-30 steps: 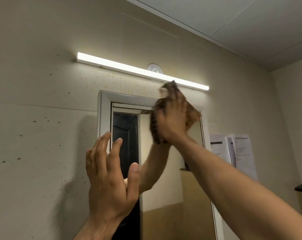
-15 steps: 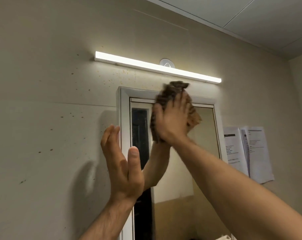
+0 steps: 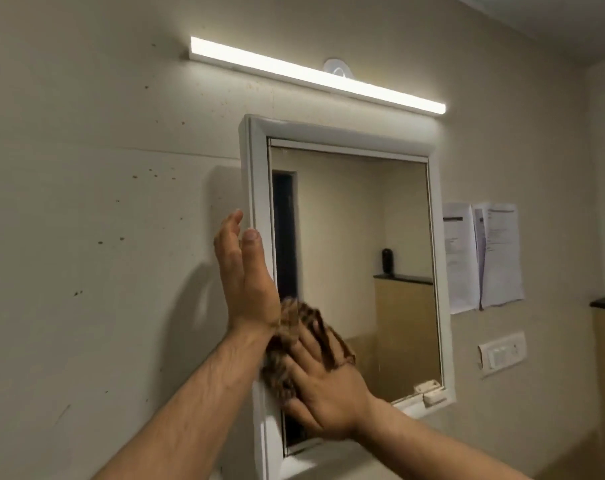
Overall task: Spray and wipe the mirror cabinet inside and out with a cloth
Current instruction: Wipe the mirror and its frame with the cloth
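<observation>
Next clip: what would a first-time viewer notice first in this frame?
The right hand presses a brown cloth flat against the lower left of the mirror. The left hand is raised with straight fingers beside the left edge of the white frame. A lit light bar glows on the wall above, and papers hang to the right.

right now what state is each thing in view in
light bar, lit
mirror cabinet, door looks shut
cloth, bunched, pressed low on the cabinet door
right hand, flat on the cloth
left hand, open, fingers straight, by the cabinet's left edge
papers, hanging on the wall
</observation>
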Demonstrator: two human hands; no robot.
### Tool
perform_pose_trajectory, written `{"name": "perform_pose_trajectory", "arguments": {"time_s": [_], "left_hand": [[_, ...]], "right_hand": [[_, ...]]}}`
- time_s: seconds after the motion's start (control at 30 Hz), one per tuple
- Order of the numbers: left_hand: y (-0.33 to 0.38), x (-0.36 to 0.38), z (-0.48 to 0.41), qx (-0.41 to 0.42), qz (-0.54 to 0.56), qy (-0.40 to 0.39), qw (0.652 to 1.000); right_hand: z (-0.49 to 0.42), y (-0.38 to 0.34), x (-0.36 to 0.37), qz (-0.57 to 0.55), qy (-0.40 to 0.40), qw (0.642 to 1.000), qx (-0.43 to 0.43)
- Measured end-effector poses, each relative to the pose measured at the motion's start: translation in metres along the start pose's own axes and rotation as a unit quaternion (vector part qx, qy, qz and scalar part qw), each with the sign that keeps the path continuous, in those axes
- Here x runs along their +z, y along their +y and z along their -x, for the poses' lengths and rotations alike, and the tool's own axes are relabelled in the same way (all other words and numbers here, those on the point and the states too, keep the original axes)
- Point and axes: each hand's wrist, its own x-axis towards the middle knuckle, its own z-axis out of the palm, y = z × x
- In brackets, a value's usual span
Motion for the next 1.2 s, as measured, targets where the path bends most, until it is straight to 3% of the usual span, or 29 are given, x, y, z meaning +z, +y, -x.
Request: {"name": "perform_pose_trajectory", "arguments": {"time_s": [0.1,0.17,0.3,0.33,0.4,0.43,0.47,0.5,0.6,0.67,0.73,0.77,0.83,0.87,0.9,0.93,1.0,1.07,1.13,1.2], "left_hand": [[-0.005,-0.006,0.016,-0.008,-0.021,-0.025,0.999],[-0.006,-0.008,0.023,0.020,-0.044,-0.033,0.998],[-0.015,-0.006,0.039,0.066,-0.108,-0.069,0.990],[-0.018,-0.007,0.045,0.074,-0.128,-0.076,0.986],[-0.025,-0.012,0.060,0.084,-0.170,-0.090,0.978],[-0.028,-0.015,0.067,0.096,-0.190,-0.093,0.973],[-0.031,-0.015,0.073,0.113,-0.206,-0.100,0.967],[-0.032,-0.016,0.078,0.130,-0.218,-0.110,0.961],[-0.033,-0.003,0.093,0.195,-0.291,-0.163,0.922],[-0.033,0.012,0.099,0.242,-0.362,-0.194,0.879],[-0.033,0.023,0.098,0.265,-0.405,-0.212,0.849],[-0.034,0.025,0.096,0.267,-0.422,-0.223,0.838],[-0.037,0.030,0.093,0.268,-0.462,-0.251,0.807],[-0.038,0.033,0.092,0.270,-0.484,-0.266,0.789],[-0.038,0.036,0.091,0.275,-0.504,-0.282,0.769],[-0.038,0.038,0.091,0.282,-0.515,-0.293,0.755],[-0.040,0.048,0.089,0.301,-0.517,-0.296,0.745],[-0.041,0.061,0.085,0.318,-0.500,-0.300,0.747],[-0.041,0.071,0.080,0.324,-0.485,-0.300,0.755],[-0.039,0.076,0.078,0.319,-0.480,-0.300,0.760]], "right_hand": [[0.021,0.005,0.004,-0.004,-0.019,0.999,-0.030],[0.000,0.020,-0.002,-0.004,0.004,1.000,0.007],[-0.017,0.033,-0.004,-0.003,0.075,0.967,0.243],[-0.014,0.033,-0.003,-0.011,0.093,0.935,0.342],[-0.005,0.028,0.000,-0.049,0.132,0.811,0.567],[-0.005,0.023,0.003,-0.077,0.143,0.748,0.643],[-0.005,0.017,0.004,-0.093,0.139,0.722,0.672],[-0.006,0.010,0.008,-0.085,0.115,0.744,0.653],[0.009,-0.006,0.022,0.038,0.009,0.924,0.380],[0.025,0.025,0.015,0.045,-0.006,0.973,0.225],[0.037,0.067,0.004,0.038,0.029,0.975,0.217],[0.040,0.083,-0.004,0.015,0.071,0.954,0.289],[0.037,0.106,-0.016,-0.046,0.147,0.867,0.474],[0.033,0.110,-0.018,-0.059,0.154,0.841,0.516],[0.030,0.110,-0.017,-0.055,0.134,0.845,0.515],[0.030,0.109,-0.015,-0.041,0.100,0.871,0.479],[0.030,0.117,-0.014,0.019,0.041,0.944,0.327],[0.028,0.136,-0.017,0.055,0.036,0.975,0.211],[0.026,0.153,-0.019,0.055,0.054,0.976,0.204],[0.027,0.166,-0.026,0.012,0.082,0.945,0.316]]}}
